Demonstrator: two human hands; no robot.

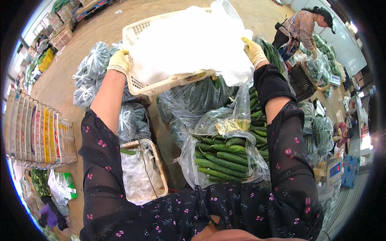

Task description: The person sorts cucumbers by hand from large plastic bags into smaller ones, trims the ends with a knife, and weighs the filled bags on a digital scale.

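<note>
A cream plastic crate (172,87) with latticed sides is held up in front of me, tilted. White plastic sheeting (193,45), washed out by glare, fills it and hangs over its right side. My left hand (118,61), in a yellowish glove, grips the crate's left rim. At the right end, my gloved right hand (254,51) holds the crate's edge, which the sheeting covers; most fingers are hidden. Below, an opened clear plastic bag (188,162) holds several green cucumbers (226,159). Behind that bag sits a filled bag of dark green cucumbers (199,96).
Knotted bags of produce (93,66) are piled at left. A crate with crumpled clear plastic (140,174) stands front left, and stacked crates (39,132) farther left. A digital scale (334,172) is at right. Another person (298,33) bends over bagged vegetables by a dark crate (301,81).
</note>
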